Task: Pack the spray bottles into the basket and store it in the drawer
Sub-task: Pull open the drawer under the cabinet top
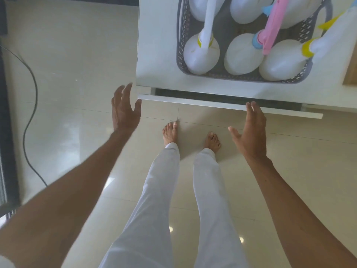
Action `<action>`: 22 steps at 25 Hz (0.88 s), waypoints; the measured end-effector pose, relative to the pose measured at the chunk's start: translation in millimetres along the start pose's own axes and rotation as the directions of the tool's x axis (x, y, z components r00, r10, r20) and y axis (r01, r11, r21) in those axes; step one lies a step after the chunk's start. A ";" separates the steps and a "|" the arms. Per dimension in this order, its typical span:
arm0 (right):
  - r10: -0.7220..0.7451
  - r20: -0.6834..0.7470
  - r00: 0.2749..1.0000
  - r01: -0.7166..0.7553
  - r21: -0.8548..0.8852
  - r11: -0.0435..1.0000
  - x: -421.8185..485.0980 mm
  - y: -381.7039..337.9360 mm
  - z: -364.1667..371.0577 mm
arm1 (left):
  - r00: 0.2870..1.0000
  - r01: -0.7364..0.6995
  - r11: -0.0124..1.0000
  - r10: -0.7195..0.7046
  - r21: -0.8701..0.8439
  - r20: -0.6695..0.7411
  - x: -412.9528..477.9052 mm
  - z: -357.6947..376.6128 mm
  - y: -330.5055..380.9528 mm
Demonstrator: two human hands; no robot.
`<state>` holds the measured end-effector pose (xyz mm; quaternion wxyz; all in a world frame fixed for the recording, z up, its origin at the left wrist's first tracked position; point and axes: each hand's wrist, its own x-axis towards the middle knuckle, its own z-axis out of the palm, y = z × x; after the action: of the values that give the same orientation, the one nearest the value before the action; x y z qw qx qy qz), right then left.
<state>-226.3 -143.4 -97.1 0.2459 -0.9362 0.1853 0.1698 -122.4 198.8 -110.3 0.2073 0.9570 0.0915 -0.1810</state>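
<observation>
A grey perforated basket (222, 75) stands on the white cabinet top (156, 55) and holds several white spray bottles (243, 55) with yellow, pink and blue heads. Below the top's front edge a white drawer (193, 101) is pulled out a little, showing a dark gap. My left hand (124, 109) hovers open near the cabinet's left corner, holding nothing. My right hand (251, 132) is open with fingers straight, its fingertips at the drawer's front edge.
My bare feet (170, 132) and white trousers stand on the glossy tiled floor just in front of the drawer. A black cable (31, 105) runs across the floor at the left beside a dark frame. A wooden surface shows at the far right.
</observation>
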 end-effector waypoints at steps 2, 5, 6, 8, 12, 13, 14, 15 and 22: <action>-0.013 0.072 0.997 0.022 -0.128 0.992 0.4 7.3 3.3 | 0.981 -0.138 0.989 0.144 0.053 -0.132 -35.2 17.7 26.3; -0.014 0.197 0.980 0.073 -0.298 0.952 0.1 18.1 8.2 | 0.898 -0.425 0.882 0.381 0.205 0.221 -62.2 54.6 73.3; -0.004 0.230 0.973 0.081 -0.327 0.942 -0.8 22.2 9.2 | 0.856 -0.483 0.838 0.390 0.255 0.340 -65.5 66.3 86.2; 0.000 0.269 0.963 0.100 -0.358 0.928 -2.2 30.3 11.5 | 0.816 -0.523 0.779 0.342 0.345 0.466 -68.4 84.3 100.4; 0.034 0.315 0.948 0.090 -0.372 0.924 -11.4 33.9 16.7 | 0.820 -0.511 0.751 0.280 0.418 0.499 -77.5 96.8 98.2; 0.041 0.321 0.946 0.085 -0.368 0.926 -14.8 33.6 17.7 | 0.817 -0.513 0.751 0.279 0.416 0.504 -80.5 96.9 96.6; 0.046 0.327 0.944 0.081 -0.364 0.928 -18.1 33.2 18.8 | 0.811 -0.518 0.750 0.278 0.412 0.514 -83.4 96.8 95.4; 0.048 0.331 0.942 0.079 -0.361 0.929 -21.4 33.8 19.8 | 0.804 -0.523 0.749 0.277 0.406 0.526 -85.9 96.8 94.6; 0.056 0.377 0.925 0.075 -0.323 0.943 -52.7 41.1 27.9 | 0.798 -0.474 0.821 0.247 0.319 0.549 -114.6 98.9 83.4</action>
<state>-296.3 -148.3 -114.8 0.1171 -0.9140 0.0981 0.3758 -237.2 70.0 -119.8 0.0327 0.9009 -0.1958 -0.3860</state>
